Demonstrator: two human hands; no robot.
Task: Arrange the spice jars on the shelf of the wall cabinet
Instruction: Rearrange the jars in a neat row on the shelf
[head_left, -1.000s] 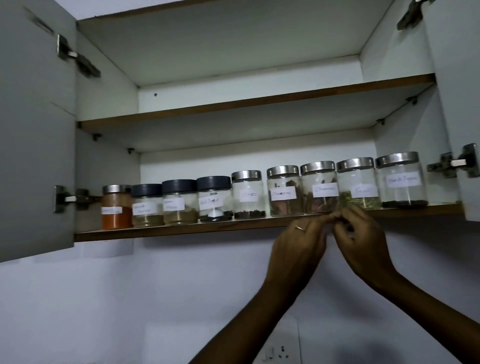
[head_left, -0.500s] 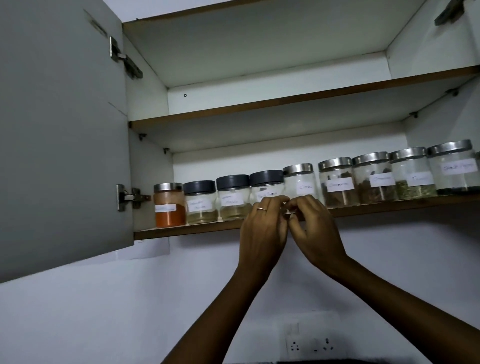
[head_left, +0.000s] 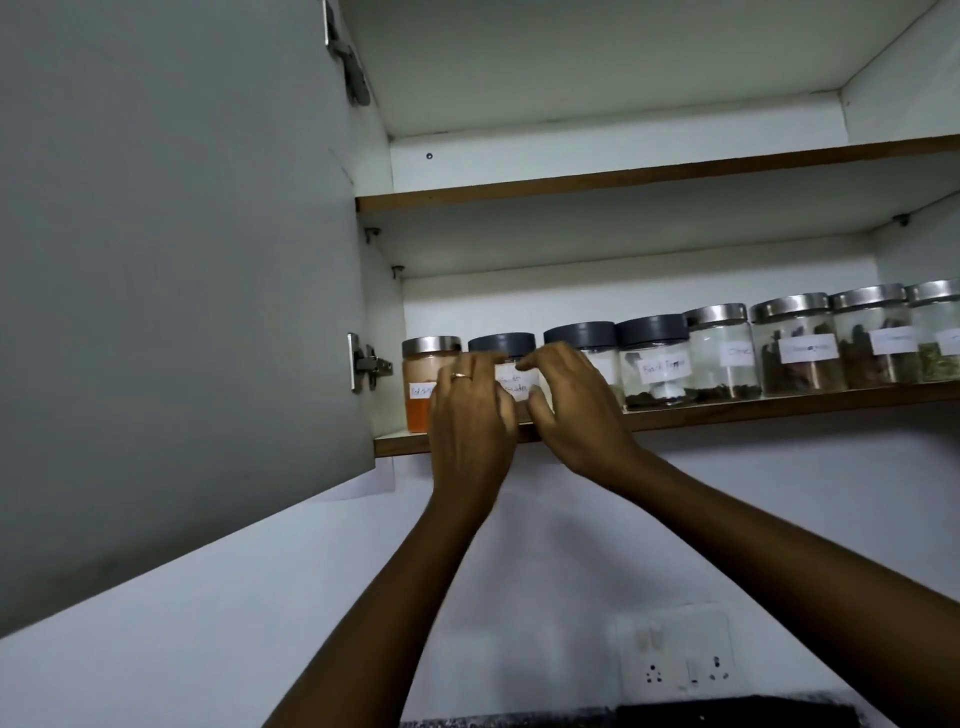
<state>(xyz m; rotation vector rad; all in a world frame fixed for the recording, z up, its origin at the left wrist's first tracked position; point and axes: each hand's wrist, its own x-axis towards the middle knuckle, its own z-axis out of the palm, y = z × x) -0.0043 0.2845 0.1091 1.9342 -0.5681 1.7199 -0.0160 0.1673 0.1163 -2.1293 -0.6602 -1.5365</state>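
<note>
A row of labelled glass spice jars stands along the front of the lower shelf (head_left: 753, 408) of the wall cabinet. From the left I see a steel-lidded jar of orange powder (head_left: 418, 374), a dark-lidded jar (head_left: 501, 343), another dark-lidded jar (head_left: 579, 331) and a dark-lidded black pepper jar (head_left: 657, 358). Several steel-lidded jars (head_left: 795, 348) continue to the right edge. My left hand (head_left: 470, 415), with a ring, and my right hand (head_left: 571, 410) cup the second jar from either side, fingers on its label. Its lower half is hidden.
The grey left cabinet door (head_left: 182, 260) stands open close to my left hand, with its hinge (head_left: 366, 364) beside the orange jar. The upper shelf (head_left: 623, 179) holds nothing in view. A white wall socket (head_left: 675, 654) sits below on the wall.
Both hands have moved left along the shelf front, from the steel-lidded jars at the right to the second jar from the left. The view has swung left too.
</note>
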